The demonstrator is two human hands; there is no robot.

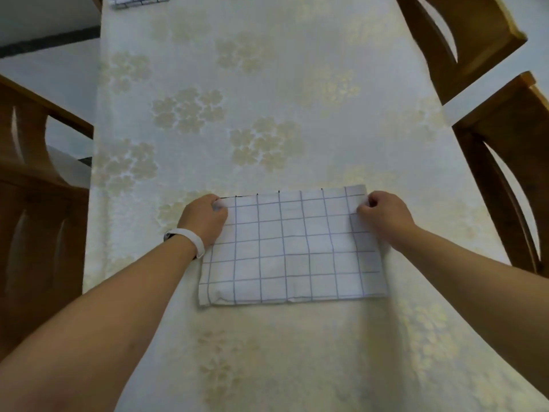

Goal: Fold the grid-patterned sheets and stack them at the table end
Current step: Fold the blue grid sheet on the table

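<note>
A white sheet with a blue grid pattern (292,248) lies folded into a rectangle on the table in front of me. My left hand (203,220) pinches its far left corner, with a white band on that wrist. My right hand (383,214) pinches the far right corner. Both hands hold the far edge down at the table surface. Folded grid-patterned sheets (138,0) lie at the far left end of the table, partly cut off by the frame's top.
The table (267,114) is long and covered by a cream cloth with pale flower prints. One wooden chair (38,188) stands at the left side. Two wooden chairs (463,46) stand along the right side.
</note>
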